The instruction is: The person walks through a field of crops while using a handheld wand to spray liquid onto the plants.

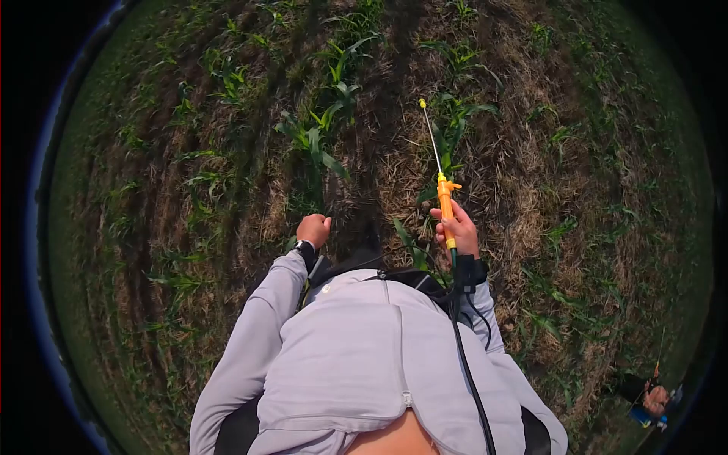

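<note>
1. Field ground: rows of young maize plants (315, 140) between strips of dry straw mulch (523, 174), seen from above the person's own grey long-sleeved top (364, 356).
2. Right hand (457, 230): fingers wrapped shut round the orange grip of the spray lance (446, 201). Thumb side lies toward the trigger lever, probably so the valve can be worked with the same hand.
3. Spray lance: thin pale wand runs forward from the grip, up and slightly left, to a yellow nozzle tip (422, 102). The tip is well ahead of the hand, over a maize plant just right of the centre row; the length likely keeps the spray away from the body.
4. Black hose (466, 364) leaves the base of the lance grip, drops past the right wrist and down across the top.
5. Left hand (314, 229): closed in a fist left of the lance, level with the right hand. Whether it holds anything cannot be told. A dark watch sits at its wrist.
6. Far lower right of the lance: another person's hand (655, 397), at the frame edge, blurred.
</note>
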